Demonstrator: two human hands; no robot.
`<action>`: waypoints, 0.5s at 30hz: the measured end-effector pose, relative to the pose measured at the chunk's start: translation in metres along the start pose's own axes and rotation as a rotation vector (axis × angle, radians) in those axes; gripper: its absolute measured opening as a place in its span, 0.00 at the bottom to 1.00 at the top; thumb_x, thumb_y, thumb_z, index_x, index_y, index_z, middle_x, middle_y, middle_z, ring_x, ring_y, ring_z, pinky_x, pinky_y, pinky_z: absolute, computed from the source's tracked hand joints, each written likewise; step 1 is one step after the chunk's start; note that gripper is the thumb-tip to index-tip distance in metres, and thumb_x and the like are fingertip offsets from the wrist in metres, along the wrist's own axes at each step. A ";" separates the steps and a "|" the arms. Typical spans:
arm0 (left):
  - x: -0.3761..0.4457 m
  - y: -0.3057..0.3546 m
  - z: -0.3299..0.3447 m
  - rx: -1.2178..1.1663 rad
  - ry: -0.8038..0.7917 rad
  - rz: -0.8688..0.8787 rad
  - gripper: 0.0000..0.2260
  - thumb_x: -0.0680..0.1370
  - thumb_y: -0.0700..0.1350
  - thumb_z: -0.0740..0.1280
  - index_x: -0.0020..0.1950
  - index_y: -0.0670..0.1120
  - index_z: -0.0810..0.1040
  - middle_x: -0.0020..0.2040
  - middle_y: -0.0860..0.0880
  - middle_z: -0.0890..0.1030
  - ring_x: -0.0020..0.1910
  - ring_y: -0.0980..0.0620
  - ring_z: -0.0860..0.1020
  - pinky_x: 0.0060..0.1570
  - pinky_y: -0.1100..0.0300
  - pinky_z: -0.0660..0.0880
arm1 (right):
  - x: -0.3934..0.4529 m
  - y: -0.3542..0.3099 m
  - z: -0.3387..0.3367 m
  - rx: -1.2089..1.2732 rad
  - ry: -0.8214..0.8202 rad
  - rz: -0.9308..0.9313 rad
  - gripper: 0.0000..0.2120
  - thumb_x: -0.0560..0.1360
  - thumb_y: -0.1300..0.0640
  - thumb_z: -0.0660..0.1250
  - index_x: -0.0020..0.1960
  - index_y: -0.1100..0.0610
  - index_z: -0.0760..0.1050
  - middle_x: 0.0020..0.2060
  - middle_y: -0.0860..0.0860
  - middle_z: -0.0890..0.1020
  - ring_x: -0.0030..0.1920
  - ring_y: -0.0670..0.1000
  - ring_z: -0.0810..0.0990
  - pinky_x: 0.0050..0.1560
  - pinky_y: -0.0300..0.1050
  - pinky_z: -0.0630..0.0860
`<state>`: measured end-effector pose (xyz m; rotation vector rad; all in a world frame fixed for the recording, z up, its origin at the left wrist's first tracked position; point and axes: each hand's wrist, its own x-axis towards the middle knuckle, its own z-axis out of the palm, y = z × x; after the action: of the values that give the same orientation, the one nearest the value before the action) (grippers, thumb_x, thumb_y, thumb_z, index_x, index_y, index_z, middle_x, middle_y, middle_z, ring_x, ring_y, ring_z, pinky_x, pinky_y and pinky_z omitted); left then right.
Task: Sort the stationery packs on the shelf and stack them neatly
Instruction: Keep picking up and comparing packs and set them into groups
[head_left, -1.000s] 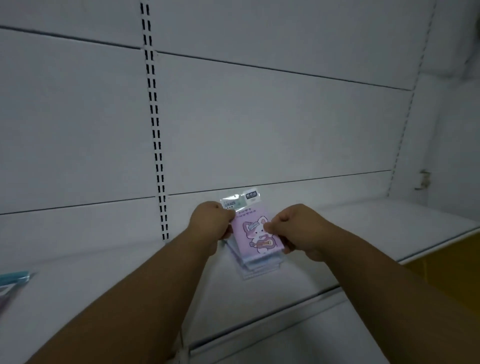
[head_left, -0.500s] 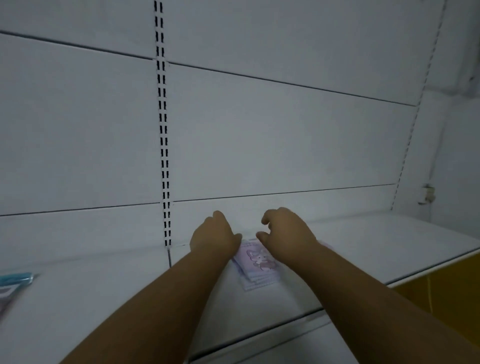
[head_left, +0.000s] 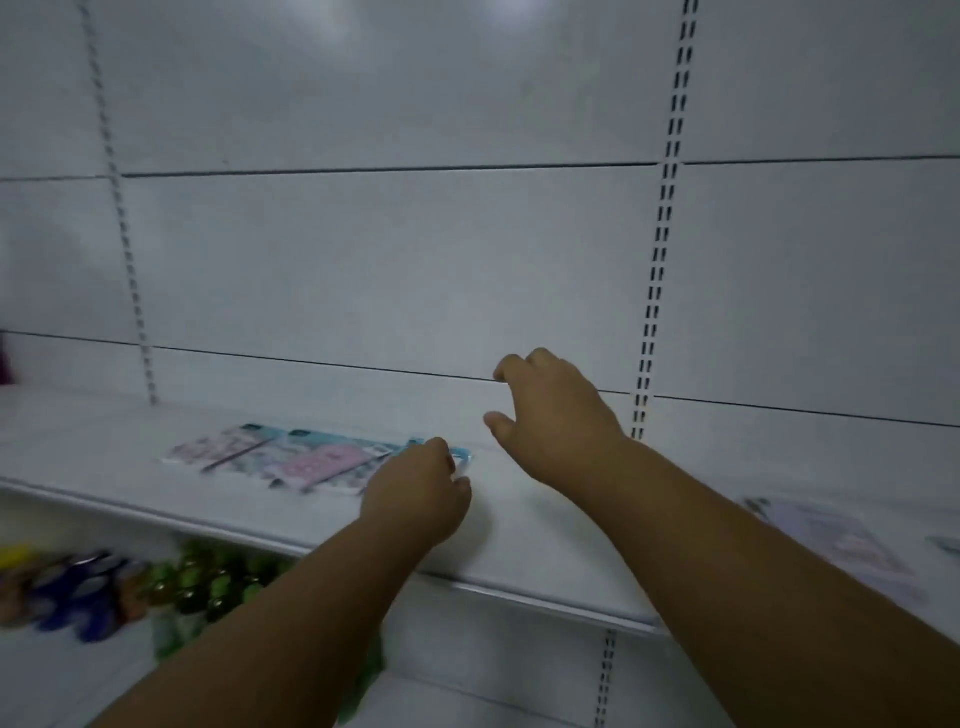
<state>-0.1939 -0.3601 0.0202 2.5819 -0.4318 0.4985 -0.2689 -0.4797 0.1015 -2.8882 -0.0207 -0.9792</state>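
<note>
Several flat stationery packs lie side by side on the white shelf: a pale patterned pack, a pink-printed pack and a blue-edged pack. My left hand is at the right end of this row, and its curled fingers and thumb pinch the corner of the blue-edged pack. My right hand hovers above the shelf to the right with loosely curled fingers, holding nothing. The stack of purple packs lies flat at the far right, partly behind my right forearm.
White back panels with slotted uprights stand behind the shelf. Under its front edge, a lower shelf holds blurred green items and blue items. A dark purple object shows at the left edge.
Both hands have let go of the purple bunny pack, now on its stack. The view has swung left, and my left hand has reached the row of packs there.
</note>
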 end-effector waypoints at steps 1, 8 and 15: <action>-0.001 -0.024 -0.011 -0.004 0.015 -0.030 0.13 0.77 0.54 0.64 0.57 0.49 0.75 0.52 0.49 0.81 0.49 0.51 0.78 0.47 0.58 0.74 | 0.008 -0.024 0.007 0.002 -0.004 -0.036 0.20 0.76 0.46 0.65 0.65 0.53 0.70 0.57 0.54 0.75 0.56 0.55 0.75 0.55 0.50 0.75; 0.018 -0.175 -0.054 0.003 0.047 -0.089 0.13 0.77 0.54 0.64 0.56 0.49 0.76 0.53 0.49 0.81 0.51 0.50 0.78 0.52 0.56 0.75 | 0.060 -0.161 0.063 -0.031 -0.039 -0.096 0.20 0.76 0.46 0.63 0.65 0.54 0.70 0.57 0.55 0.75 0.56 0.56 0.75 0.56 0.51 0.74; 0.077 -0.287 -0.087 0.062 0.022 -0.033 0.13 0.77 0.54 0.63 0.58 0.49 0.75 0.55 0.49 0.79 0.50 0.49 0.77 0.49 0.57 0.75 | 0.105 -0.245 0.112 -0.016 -0.072 0.025 0.19 0.76 0.45 0.63 0.63 0.54 0.71 0.57 0.55 0.75 0.56 0.56 0.75 0.55 0.52 0.75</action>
<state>-0.0392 -0.0919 0.0127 2.6356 -0.3718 0.5356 -0.1283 -0.2275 0.0971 -2.9299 0.0186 -0.8748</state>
